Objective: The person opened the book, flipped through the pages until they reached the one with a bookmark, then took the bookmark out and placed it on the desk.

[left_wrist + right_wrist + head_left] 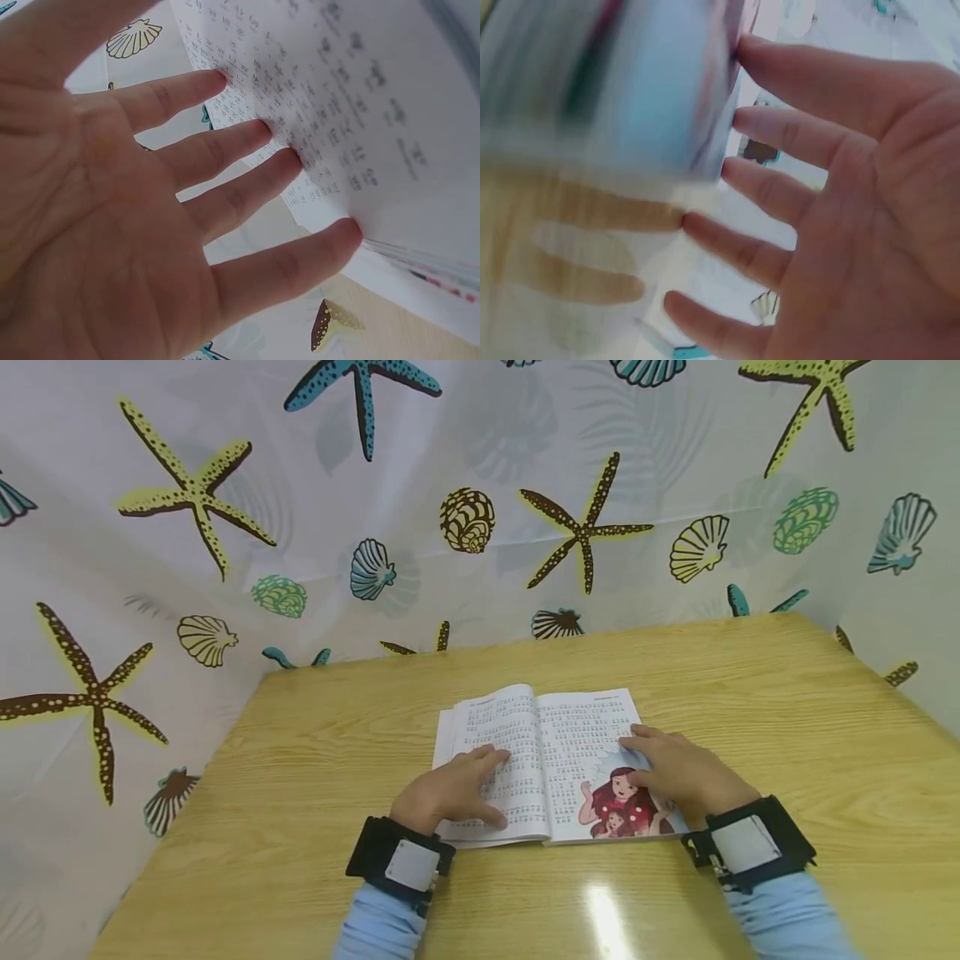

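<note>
An open book (502, 718) lies on the wooden table, with rows of printed characters on both pages. On its right page a picture (622, 802) shows a figure with long red hair. My left hand (455, 789) rests on the left page, its fingers spread and nearly straight; in the left wrist view the fingertips (262, 131) meet the printed paper. The right hand (678, 770) lies over the outer edge of the right page, overlapping part of the picture. Its thumb and nearer fingertips touch the page in the right wrist view, while the other fingers extend past the book's edge.
The wooden table (330, 760) spreads around the book on all sides. Behind it and at its sides hangs a pale cloth (337, 502) printed with starfish and shells. Each wrist wears a black band (401, 860) with a light plate, above blue sleeves (381, 922).
</note>
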A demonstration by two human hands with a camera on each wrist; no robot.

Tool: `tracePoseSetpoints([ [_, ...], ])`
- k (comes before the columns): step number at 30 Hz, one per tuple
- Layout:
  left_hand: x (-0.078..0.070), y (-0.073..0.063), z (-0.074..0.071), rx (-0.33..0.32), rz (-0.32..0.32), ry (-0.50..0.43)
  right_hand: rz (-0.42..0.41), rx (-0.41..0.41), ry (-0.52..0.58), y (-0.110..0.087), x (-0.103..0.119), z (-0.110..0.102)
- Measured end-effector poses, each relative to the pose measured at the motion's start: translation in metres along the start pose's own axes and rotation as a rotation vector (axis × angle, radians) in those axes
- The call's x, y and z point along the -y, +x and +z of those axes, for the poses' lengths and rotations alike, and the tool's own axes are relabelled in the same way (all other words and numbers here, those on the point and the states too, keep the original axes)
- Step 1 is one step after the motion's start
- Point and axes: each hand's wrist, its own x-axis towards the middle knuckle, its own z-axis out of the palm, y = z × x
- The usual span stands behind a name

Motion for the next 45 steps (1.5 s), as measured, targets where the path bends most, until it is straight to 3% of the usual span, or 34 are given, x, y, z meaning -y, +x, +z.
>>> tracePoseSetpoints([
  [14,0.0,-0.002,0.002,-0.015,-0.01,-0.016,0.012,-0.009,0.027,0.001,-0.005,-0.002],
  [22,0.0,-0.002,0.002,-0.021,-0.012,-0.011,0.102,-0.002,0.058,0.001,-0.009,-0.003],
  [32,0.0,-0.002,0.003,-0.022,-0.018,-0.004,0.087,-0.017,0.037,0.002,-0.003,-0.003],
  [35,0.0,-0.002,0.002,-0.024,-0.014,0.007,0.084,-0.123,-0.006,0.001,0.001,-0.002],
  [40,0.0,-0.001,0.002,-0.02,-0.009,0.019,0.066,-0.429,0.083,0.001,0.003,-0.004],
  [42,-0.001,-0.001,0.002,-0.015,-0.008,0.017,0.047,-0.495,0.114,0.0,0.003,-0.004],
  [45,-0.002,-0.001,0.001,-0.014,-0.004,0.015,0.025,-0.52,0.079,0.0,0.002,-0.004],
])
